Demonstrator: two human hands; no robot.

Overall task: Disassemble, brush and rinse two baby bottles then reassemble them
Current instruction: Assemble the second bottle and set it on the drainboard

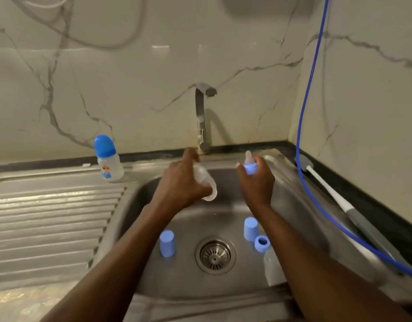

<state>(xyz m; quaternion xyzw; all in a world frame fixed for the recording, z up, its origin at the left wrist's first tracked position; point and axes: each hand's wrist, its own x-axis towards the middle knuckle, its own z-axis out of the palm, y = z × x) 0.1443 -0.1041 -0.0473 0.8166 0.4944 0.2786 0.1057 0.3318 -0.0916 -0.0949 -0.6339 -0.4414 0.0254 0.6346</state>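
Bottle body (206, 182): clear plastic, tilted over sink (135, 205) below tap (201, 117), open end nearer and lower. Left hand (179, 184) curled round barrel. Probably light, stiff, slick when wet; barrel is soundest hold. Right hand (258, 182) pinches teat with blue collar (249, 163); soft tip, so collar is better hold. 2 blue caps in basin: left cap (167, 242), right cap (251, 228). Second bottle (272, 268) lies near right. Capped bottle (108, 159) on far-left rim, easy to knock. Brush (335, 196) and hose (304, 112) crowd right ledge. Drainboard (49, 217) offers room on left.
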